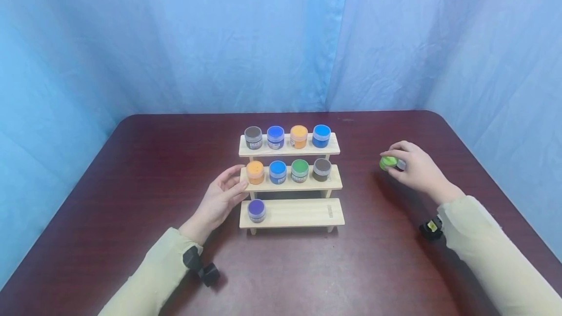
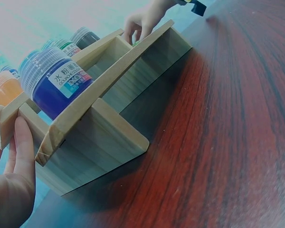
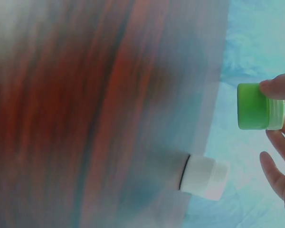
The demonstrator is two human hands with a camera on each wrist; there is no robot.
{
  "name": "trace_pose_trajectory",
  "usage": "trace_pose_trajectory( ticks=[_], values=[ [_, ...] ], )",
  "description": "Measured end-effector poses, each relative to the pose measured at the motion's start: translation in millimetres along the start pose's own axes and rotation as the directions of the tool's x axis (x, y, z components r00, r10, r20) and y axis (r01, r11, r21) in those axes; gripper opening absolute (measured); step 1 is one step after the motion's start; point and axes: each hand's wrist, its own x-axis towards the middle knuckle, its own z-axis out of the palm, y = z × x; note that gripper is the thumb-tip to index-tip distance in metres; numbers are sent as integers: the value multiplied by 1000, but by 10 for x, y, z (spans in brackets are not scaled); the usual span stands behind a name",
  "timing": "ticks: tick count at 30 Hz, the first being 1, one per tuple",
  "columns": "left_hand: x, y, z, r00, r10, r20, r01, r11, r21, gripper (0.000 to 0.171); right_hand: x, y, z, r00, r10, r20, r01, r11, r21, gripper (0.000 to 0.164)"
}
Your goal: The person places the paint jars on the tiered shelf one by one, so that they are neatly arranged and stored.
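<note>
A three-tier wooden display stand (image 1: 298,213) stands mid-table. My left hand (image 1: 221,197) grips the left end of its middle shelf between thumb and fingers. To the right of the stand, my right hand (image 1: 414,167) pinches a light green paint jar (image 3: 253,106), held off the table in the right wrist view. Below it a white jar (image 3: 204,176) stands on the table, mostly hidden by the hand in the head view. A purple paint jar (image 1: 256,210) sits at the left end of the bottom shelf, close to my left hand.
Several paint jars line the top shelf (image 1: 287,150), among them an orange jar (image 1: 299,136). The middle shelf bears several more, including a green jar (image 1: 300,170). Blue curtains (image 1: 237,38) hang around the dark wooden table (image 1: 131,184).
</note>
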Motion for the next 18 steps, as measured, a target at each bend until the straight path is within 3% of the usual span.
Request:
trace_pose_trajectory(
  ticks=[9, 18],
  values=[
    [2, 0, 1, 1000, -10, -7, 10, 1000, 6, 56, -25, -132, 15, 994, -62, -89, 63, 998, 2, 36],
    [6, -11, -7, 1000, -5, -4, 5, 1000, 9, 55, -42, -246, 89, 973, -115, -201, 125, 991, 38, 34]
  ],
)
